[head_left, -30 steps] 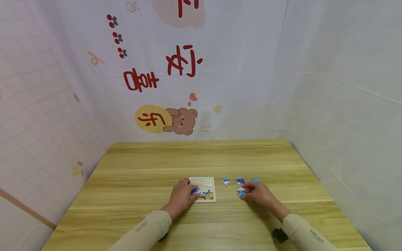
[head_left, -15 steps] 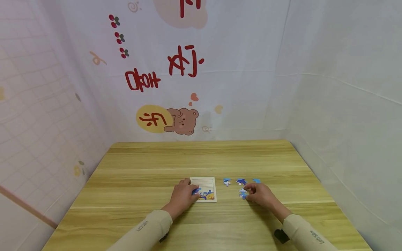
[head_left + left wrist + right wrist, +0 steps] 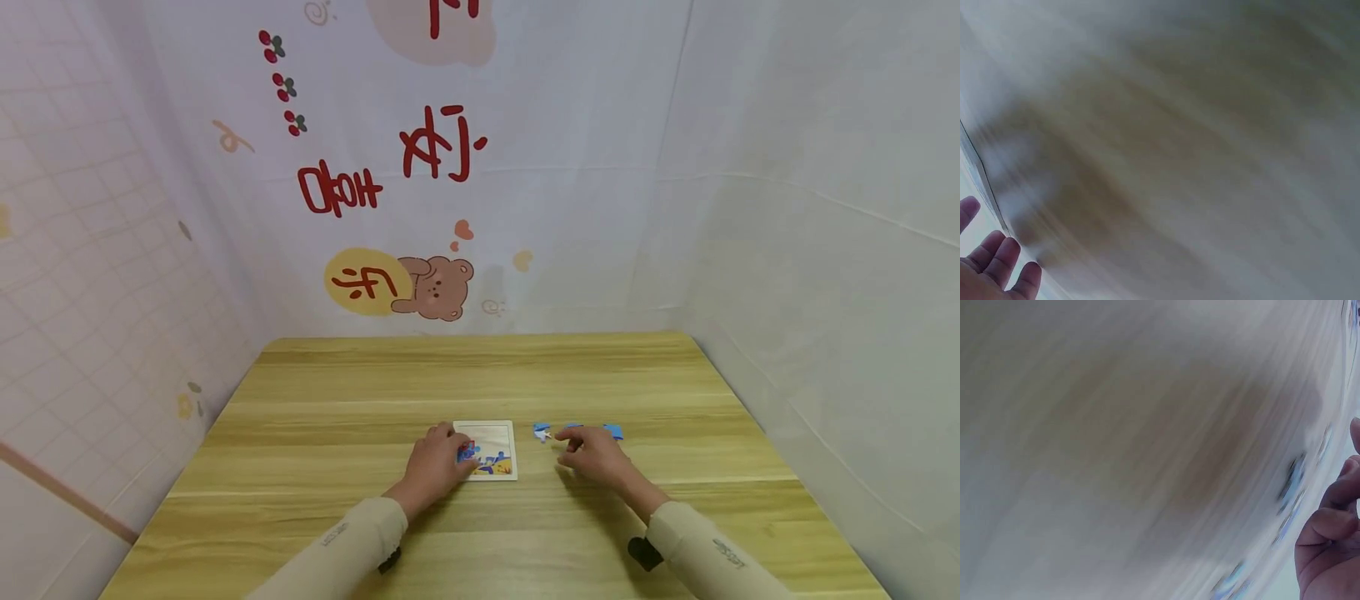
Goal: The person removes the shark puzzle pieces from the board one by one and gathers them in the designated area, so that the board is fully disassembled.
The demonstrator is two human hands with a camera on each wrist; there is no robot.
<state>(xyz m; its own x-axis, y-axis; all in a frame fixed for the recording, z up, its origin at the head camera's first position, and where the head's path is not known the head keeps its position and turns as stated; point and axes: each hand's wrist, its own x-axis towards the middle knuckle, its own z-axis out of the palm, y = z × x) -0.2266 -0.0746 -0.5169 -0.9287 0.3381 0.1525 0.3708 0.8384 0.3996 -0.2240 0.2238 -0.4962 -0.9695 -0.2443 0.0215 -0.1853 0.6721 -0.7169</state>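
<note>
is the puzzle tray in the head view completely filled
No, bare backing shows in the upper part of the puzzle tray.

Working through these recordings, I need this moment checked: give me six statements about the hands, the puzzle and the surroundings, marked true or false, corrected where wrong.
1. The left hand rests on the puzzle tray. True.
2. Both hands rest on the puzzle tray. False: the right hand is off to its right.
3. The upper part of the puzzle tray is bare, while fitted pieces show lower down. True.
4. Every piece is inside the puzzle tray. False: loose pieces lie on the table to its right.
5. On the wall, a printed bear adjoins a yellow disc. True.
6. The person's clothing is bright red. False: the sleeves are cream.
</note>
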